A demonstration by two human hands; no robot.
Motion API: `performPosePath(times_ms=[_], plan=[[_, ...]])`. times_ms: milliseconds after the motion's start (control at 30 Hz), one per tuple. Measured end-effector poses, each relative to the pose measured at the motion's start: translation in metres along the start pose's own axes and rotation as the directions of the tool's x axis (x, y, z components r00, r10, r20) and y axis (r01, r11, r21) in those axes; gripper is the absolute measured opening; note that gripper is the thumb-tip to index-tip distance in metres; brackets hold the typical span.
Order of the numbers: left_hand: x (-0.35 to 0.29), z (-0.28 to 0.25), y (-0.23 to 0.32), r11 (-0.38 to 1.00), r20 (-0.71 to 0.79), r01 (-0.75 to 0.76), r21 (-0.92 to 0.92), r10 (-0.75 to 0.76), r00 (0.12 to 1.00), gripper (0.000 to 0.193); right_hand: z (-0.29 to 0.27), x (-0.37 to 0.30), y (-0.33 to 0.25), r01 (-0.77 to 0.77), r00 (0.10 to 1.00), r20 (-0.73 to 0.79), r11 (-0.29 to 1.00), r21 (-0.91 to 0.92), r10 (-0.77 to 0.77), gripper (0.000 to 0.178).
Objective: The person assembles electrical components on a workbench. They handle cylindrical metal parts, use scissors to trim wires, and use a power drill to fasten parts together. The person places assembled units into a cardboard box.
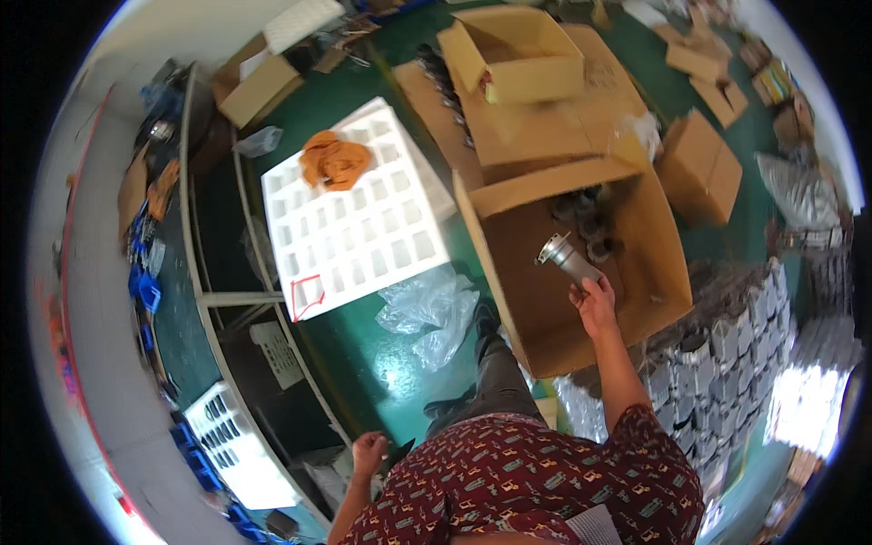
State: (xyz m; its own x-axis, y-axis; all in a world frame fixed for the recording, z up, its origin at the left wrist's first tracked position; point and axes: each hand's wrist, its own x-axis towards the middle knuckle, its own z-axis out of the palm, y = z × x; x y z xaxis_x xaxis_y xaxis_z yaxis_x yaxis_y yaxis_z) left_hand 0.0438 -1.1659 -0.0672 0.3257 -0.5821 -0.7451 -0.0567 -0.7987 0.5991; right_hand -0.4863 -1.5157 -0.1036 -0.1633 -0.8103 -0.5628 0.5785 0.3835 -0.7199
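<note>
My right hand is closed round the lower end of a silvery metal cylinder with a flanged top. It holds the cylinder tilted over an open cardboard box. Inside that box, several similar metal cylinders stand together toward the far right side. My left hand hangs low by my left side with its fingers curled. A dark pointed thing shows right beside it; whether the hand grips it, I cannot make out.
A white foam tray with rows of pockets carries an orange-brown cloth. Crumpled clear plastic lies on the green floor. Another open carton stands behind the box. Stacked metal parts rise at right; a shelf frame stands left.
</note>
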Motion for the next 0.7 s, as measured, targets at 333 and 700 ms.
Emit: performPosePath(times_ms=[333,700], plan=[[-0.046,0.008,0.137,0.676,0.117,-0.229,-0.701,0.425,0.897,0.073,0.257,-0.204,-0.006,0.676,0.485,0.873,0.655,-0.339,-0.048,0.063],[-0.171,-0.082,-0.054,0.04,-0.441,-0.449,-0.893,0.123,0.889,0.071,0.348,-0.432,0.229,0.74,-0.613,0.728,0.548,0.39,0.309,0.061]])
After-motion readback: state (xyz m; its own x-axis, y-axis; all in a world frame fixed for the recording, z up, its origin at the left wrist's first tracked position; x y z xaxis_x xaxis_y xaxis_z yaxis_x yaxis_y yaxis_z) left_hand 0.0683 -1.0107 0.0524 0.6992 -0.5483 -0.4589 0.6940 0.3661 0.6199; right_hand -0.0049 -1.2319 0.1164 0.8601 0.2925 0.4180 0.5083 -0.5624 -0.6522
